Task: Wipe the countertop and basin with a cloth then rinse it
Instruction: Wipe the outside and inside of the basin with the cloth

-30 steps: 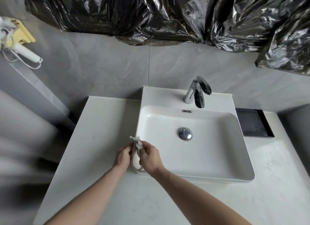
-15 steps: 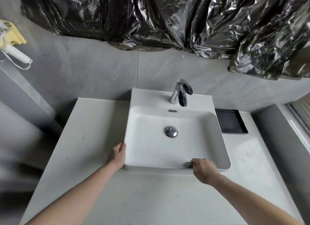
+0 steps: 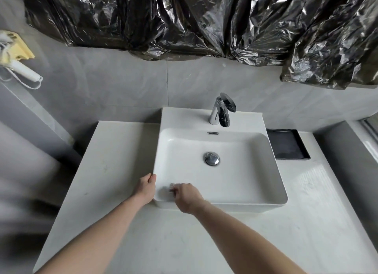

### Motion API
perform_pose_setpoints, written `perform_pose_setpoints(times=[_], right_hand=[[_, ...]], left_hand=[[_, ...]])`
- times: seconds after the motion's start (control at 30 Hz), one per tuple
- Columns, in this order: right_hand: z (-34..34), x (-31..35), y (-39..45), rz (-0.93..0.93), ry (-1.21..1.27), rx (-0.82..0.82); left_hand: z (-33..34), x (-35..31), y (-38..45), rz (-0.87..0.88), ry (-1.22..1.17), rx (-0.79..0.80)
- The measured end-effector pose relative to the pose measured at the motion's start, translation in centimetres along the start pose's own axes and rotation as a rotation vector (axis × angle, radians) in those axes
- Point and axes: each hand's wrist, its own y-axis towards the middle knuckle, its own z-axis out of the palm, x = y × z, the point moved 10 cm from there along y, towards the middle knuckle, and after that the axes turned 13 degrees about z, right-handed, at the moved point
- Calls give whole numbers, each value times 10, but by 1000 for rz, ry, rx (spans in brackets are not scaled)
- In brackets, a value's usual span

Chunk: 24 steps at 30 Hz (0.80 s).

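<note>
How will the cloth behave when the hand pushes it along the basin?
The cloth looks bunched and blurred under the right hand, so it is probably soft and floppy. On the glossy basin it likely slides easily.

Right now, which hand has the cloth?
The right hand, pressing the blurred cloth inside the basin; the left hand only grips its rim.

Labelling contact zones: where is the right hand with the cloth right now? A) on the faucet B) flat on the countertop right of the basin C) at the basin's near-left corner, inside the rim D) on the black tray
C: the right hand presses the blurred cloth against the basin inside its near-left corner, next to the left hand gripping the rim; the faucet and black tray are untouched.
</note>
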Motion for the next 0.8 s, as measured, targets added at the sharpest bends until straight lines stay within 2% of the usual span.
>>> perform_pose_setpoints(times=[0.17, 0.37, 0.53, 0.67, 0.8], right_hand=[[-7, -24, -11, 38, -65, 41], [-73, -149, -34, 255, -203, -58], [-140, -230, -56, 430, -350, 7], [-149, -237, -58, 462, -309, 18], [-126, -185, -40, 301, -111, -53]], left_hand=[[1, 6, 2, 5, 10, -10], [3, 9, 7, 29, -24, -41], [3, 10, 9, 45, -52, -52], [9, 21, 13, -1, -50, -57], [11, 18, 11, -47, -42, -72]])
